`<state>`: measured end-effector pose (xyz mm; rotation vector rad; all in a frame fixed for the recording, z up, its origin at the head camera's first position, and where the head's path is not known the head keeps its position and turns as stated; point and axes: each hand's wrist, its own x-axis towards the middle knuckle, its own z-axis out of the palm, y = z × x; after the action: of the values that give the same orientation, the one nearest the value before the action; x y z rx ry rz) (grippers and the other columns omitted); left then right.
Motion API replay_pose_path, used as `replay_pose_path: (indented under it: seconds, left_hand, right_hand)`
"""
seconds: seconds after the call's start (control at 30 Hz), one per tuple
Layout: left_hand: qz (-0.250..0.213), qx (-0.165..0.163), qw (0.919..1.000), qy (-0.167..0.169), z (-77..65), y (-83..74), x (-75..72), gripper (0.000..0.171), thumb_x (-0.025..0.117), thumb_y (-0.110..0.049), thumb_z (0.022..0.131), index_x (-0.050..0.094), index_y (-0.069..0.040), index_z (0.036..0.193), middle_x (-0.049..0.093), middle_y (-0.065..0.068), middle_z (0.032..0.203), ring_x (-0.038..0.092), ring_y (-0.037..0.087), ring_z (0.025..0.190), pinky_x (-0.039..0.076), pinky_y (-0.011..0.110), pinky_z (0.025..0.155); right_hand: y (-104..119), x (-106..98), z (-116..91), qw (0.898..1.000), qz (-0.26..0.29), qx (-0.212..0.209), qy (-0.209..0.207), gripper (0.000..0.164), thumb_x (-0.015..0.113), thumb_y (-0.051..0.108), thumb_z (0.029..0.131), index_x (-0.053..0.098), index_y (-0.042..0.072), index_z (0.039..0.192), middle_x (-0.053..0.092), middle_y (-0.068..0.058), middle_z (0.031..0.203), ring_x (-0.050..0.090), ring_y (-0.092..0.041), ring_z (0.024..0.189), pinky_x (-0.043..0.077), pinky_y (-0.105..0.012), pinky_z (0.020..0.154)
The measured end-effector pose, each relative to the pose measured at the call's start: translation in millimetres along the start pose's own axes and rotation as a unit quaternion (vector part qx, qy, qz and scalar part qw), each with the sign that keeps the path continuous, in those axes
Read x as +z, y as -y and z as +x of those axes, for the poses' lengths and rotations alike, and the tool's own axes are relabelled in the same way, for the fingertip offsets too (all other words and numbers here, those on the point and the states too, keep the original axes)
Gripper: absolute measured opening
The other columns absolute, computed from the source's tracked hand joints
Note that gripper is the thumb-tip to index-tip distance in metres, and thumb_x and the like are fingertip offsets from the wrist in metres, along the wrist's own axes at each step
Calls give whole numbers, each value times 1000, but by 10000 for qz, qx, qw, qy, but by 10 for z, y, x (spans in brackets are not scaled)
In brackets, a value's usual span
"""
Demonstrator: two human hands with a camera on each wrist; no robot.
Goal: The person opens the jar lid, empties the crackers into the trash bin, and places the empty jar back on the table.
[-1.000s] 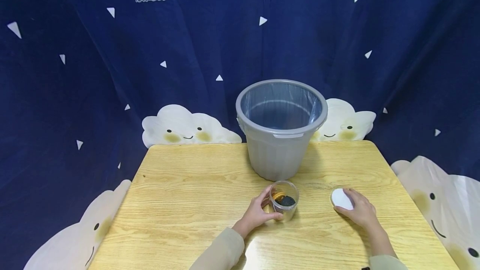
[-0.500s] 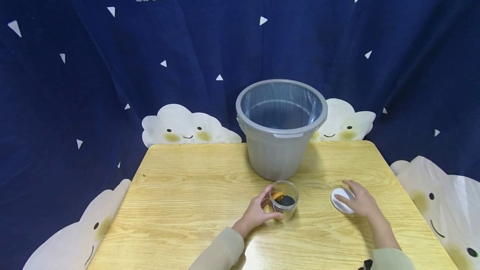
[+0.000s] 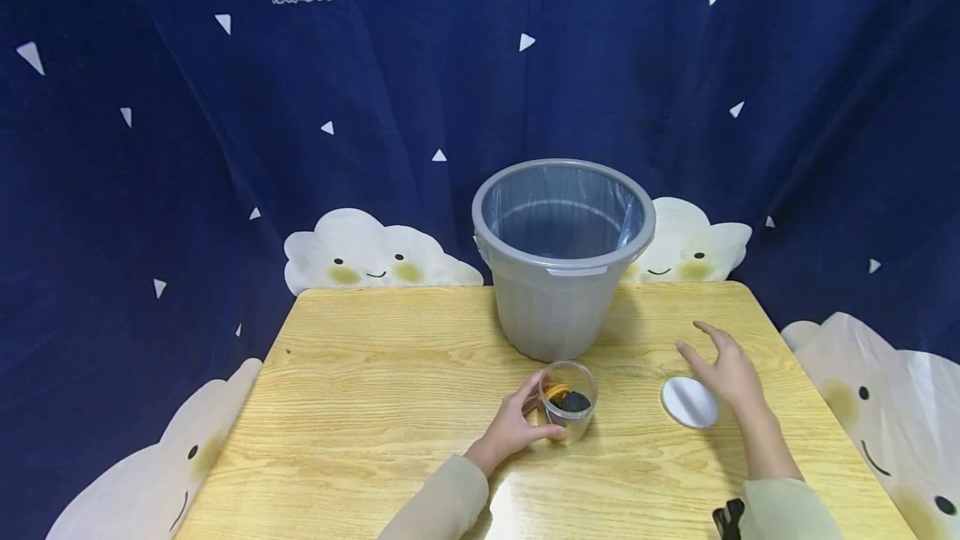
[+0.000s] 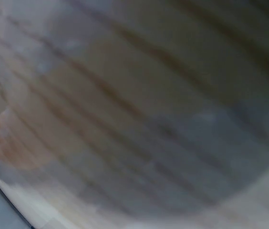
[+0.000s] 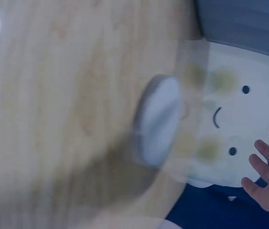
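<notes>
We see a clear plastic cup (image 3: 576, 427), round and see-through, with a ridged orange-brown piece (image 3: 557, 392) and a dark, rounded piece (image 3: 575, 402) lying inside it. The cup stands on the table (image 3: 390, 390) just in front of the grey bucket (image 3: 555, 302), near its base. Its mouth points up and its axis runs upright through the rim.

Our left hand (image 3: 517, 423), also in front of the bucket, holds the cup: the grip is curled round its side, thumb along the near wall and fingers behind. Our right hand (image 3: 726, 367) is to the right of the bucket, its grip wide, thumb and fingers spread in the air.

Near that hand, in front of the bucket and to its right, a white disc (image 3: 690, 402) lies on the table, well apart from the cup. It is round, smooth and pale, its broad face turned up; being circular, it shows no long axis across that face.
</notes>
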<state>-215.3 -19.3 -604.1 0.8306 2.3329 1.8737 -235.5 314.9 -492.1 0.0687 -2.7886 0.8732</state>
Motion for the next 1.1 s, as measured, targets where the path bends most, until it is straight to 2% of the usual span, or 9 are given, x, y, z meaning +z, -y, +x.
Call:
replay_pose_path:
  seconds: [0.5,0.7,0.9,1.1]
  left_hand:
    - [-82,103,9999,45,6,-9,-9,90,80,-15,68,30,-22,142,50,18,130,49,20,118,44,28,96]
    - [-89,109,9999,27,1,-4,-5,90,81,-14,68,30,-23,142,49,18,131,48,16,119,43,27,96]
    - [-149,147,9998,20,3,-13,-8,90,81,-13,67,30,-22,142,49,17,131,48,17,119,43,27,96]
    - [-167,135,9998,28,1,-18,-5,90,80,-13,68,30,-22,142,48,18,131,48,18,120,43,28,97]
  right_hand:
    - [442,-315,272,9976,507,233,-406,65,43,46,93,30,4,141,32,-29,139,29,-52,123,27,-66,93]
    - [617,-407,358,9944,774,242,-682,63,43,46,93,30,9,143,35,-23,140,30,-49,124,27,-65,94]
    - [748,-456,445,9899,956,26,-1046,60,46,42,93,34,8,141,39,-21,139,32,-45,126,27,-62,98]
    - [879,-466,489,9872,1063,51,-1185,60,46,43,93,34,9,141,40,-21,137,33,-43,126,27,-60,99]
